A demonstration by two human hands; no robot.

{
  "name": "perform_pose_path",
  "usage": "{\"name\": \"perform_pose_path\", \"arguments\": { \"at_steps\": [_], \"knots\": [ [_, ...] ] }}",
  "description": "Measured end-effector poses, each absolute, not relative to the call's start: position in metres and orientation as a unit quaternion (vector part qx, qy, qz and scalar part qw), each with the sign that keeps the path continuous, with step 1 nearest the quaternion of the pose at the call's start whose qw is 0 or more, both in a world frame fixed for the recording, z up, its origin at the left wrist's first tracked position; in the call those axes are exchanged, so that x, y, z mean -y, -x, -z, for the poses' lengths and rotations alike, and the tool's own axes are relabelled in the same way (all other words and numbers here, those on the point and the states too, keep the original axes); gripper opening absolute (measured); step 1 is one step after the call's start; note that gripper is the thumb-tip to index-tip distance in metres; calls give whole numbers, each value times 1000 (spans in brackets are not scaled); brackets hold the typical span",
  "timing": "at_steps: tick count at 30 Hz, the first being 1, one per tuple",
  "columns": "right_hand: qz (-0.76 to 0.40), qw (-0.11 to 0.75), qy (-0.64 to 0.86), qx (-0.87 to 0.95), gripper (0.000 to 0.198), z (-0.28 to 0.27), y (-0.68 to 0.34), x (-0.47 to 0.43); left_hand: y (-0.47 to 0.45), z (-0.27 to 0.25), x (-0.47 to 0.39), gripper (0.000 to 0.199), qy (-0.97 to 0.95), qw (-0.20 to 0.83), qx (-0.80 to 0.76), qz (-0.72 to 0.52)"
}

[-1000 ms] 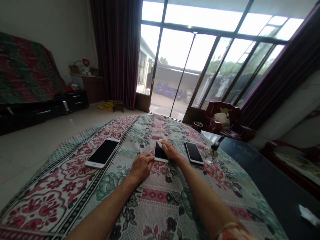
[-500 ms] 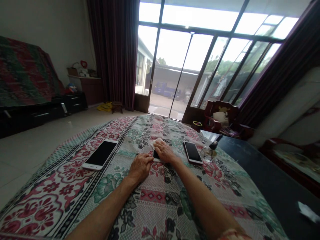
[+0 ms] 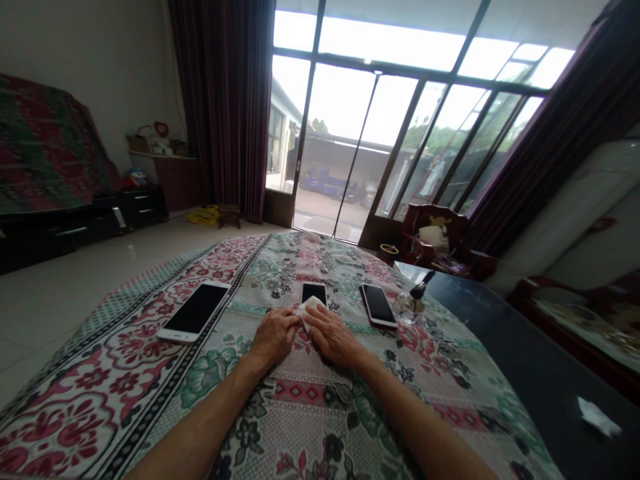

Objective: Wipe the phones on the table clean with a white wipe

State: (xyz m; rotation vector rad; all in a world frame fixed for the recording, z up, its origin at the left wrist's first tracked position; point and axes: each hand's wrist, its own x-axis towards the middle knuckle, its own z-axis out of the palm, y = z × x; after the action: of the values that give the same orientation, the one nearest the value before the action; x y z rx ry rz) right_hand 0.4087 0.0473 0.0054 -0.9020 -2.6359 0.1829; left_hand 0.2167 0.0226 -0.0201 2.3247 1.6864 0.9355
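A small phone (image 3: 314, 291) lies on the flowered cloth between my hands, its lower part hidden. My right hand (image 3: 330, 332) presses a crumpled white tissue (image 3: 310, 304) onto the lower part of its screen. At the phone's lower left corner, my left hand (image 3: 274, 333) grips the edge with bent fingers. To the left lies a larger white phone (image 3: 195, 311), screen up. Another phone (image 3: 379, 305) with a white front rests on the right, also dark-screened.
The patterned cloth (image 3: 220, 373) covers the round surface. A clear glass vessel (image 3: 409, 307) with a dark-handled item stands right of the phones. Beyond it are a black tabletop (image 3: 500, 347) with a white crumpled piece (image 3: 597, 417), and a wooden chair (image 3: 433, 233).
My right hand has drawn the tissue down the small phone toward me, uncovering the upper screen. My left hand stays at the lower left corner. The whole view has shifted slightly.
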Motion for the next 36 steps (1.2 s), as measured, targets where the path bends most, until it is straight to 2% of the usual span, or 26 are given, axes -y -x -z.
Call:
{"name": "perform_pose_path", "arguments": {
  "at_steps": [7,22,32,36],
  "knots": [
    [-82,173,326,926,40,-4,-408,-64,-217,20,-23,25,-770,51,-555,-310],
    [-74,175,394,899,35,-4,-382,-168,-217,20,-22,28,-764,63,-563,-309],
    [-70,204,412,885,35,-3,-394,-149,-217,16,-21,15,-726,95,-579,-358],
    [-58,215,420,880,36,2,-406,-132,-210,21,-24,19,-706,68,-598,-373]
  ]
}}
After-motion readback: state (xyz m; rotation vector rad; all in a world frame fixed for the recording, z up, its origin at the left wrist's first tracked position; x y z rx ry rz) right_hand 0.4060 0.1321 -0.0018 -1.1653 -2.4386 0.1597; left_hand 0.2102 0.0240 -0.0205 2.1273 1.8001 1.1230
